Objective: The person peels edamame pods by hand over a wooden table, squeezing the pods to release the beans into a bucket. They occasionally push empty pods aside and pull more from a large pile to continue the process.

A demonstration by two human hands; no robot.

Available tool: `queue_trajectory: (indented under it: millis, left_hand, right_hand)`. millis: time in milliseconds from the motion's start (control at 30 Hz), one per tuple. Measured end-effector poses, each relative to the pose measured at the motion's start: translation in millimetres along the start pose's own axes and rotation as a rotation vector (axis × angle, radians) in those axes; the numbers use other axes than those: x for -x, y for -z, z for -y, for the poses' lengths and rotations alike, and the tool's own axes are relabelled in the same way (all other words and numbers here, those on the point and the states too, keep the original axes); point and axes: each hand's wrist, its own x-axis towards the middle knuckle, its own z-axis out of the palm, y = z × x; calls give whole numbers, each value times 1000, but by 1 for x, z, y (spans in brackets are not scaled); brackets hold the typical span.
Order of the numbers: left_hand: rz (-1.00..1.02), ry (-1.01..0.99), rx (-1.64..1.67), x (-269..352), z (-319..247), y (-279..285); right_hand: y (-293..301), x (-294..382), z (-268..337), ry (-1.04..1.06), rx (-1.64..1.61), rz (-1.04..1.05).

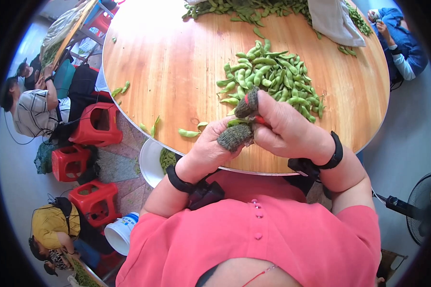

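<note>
Over the near edge of a round wooden table [158,71], my two hands meet. My left hand [219,140], its thumb in a dark knitted cover, pinches a green soybean pod [236,122]. My right hand [283,125] has a similar cover on one digit and is closed around a small red-handled tool [262,121], whose working end is hidden between the hands. Just beyond them lies a heap of green soybean pods [273,75]. A few loose pods [189,133] and pod pieces lie left of my hands.
More pods [244,9] and a pale cloth [336,25] lie at the table's far side. Below the left edge stands a white bucket [149,163] holding pods. Red plastic stools [97,123], another bucket [120,233] and people are at the left; a fan [425,208] and a person [402,43] are at the right.
</note>
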Motion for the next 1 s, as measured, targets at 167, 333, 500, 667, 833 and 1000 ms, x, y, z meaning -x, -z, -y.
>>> queue_trajectory:
  millis: [167,333,500,667,833,1000]
  left_hand:
    - [-36,-7,-52,8,-2,6]
    - [91,45,450,4,4,31]
    - [162,-25,707,6,8,40]
    - [229,15,330,35,10,42]
    - [440,319,-45,65,18,72]
    - [302,138,-909,38,69,76]
  right_hand:
    - [-2,-9,14,34,304,65]
    - [6,-62,27,64,484,26]
    - [4,-90,23,-190,857,375]
    - [1,-72,-12,88,982,431]
    - [3,-69,-16,56,930,342]
    - [8,-60,-1,61,838,139]
